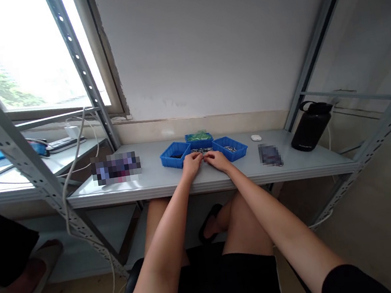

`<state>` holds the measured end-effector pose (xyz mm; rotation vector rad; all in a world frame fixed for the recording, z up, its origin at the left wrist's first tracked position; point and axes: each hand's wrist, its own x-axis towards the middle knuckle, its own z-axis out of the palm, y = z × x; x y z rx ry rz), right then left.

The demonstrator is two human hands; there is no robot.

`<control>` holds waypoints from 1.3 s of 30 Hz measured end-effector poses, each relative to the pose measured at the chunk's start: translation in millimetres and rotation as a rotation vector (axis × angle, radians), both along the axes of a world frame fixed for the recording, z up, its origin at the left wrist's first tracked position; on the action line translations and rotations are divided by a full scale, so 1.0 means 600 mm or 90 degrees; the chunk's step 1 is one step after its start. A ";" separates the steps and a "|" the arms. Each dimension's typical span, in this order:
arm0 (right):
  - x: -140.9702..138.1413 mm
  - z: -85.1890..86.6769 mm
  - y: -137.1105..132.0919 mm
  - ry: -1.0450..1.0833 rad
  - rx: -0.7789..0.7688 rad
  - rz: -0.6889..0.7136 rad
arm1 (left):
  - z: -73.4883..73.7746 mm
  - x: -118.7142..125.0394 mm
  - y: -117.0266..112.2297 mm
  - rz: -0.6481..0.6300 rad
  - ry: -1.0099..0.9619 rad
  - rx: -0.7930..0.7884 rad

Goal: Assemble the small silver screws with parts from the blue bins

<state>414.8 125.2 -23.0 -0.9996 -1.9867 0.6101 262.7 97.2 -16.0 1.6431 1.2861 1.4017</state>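
My left hand (191,163) and my right hand (216,159) rest close together on the grey shelf top (156,179), fingers curled and pinched around small metal parts (201,151) lying between them. What exactly each hand pinches is too small to make out. Just beyond the fingers stand three blue bins: a left bin (175,155) with dark pieces, a middle bin (199,139) with green pieces, a right bin (230,147) with metal pieces.
A black water bottle (310,126) stands at the right end of the shelf top, a small white object (256,138) near it. Metal rack posts (3,136) flank the shelf. Another person's foot in a slipper (34,273) is at the lower left.
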 end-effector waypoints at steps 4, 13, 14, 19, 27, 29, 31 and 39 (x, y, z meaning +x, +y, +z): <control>0.000 -0.001 0.001 0.017 -0.006 -0.005 | -0.002 0.000 0.002 0.001 0.008 -0.005; -0.001 0.001 -0.002 0.029 -0.016 0.003 | -0.009 -0.001 0.009 0.025 -0.021 0.005; -0.001 0.002 -0.002 0.029 -0.016 -0.006 | -0.009 -0.001 0.009 0.030 -0.025 0.006; -0.002 0.004 -0.004 0.057 -0.023 -0.022 | -0.007 0.000 0.006 0.048 -0.005 0.018; -0.002 0.003 -0.003 0.083 -0.022 -0.022 | 0.006 0.004 -0.010 0.049 0.062 0.015; -0.002 0.002 -0.001 0.082 -0.017 -0.022 | 0.006 0.004 -0.011 0.043 0.078 0.014; -0.002 0.000 0.000 0.083 -0.013 -0.019 | 0.005 0.003 -0.011 0.033 0.094 0.017; -0.001 0.004 -0.005 0.079 -0.014 -0.018 | 0.003 0.003 -0.005 0.026 0.097 0.027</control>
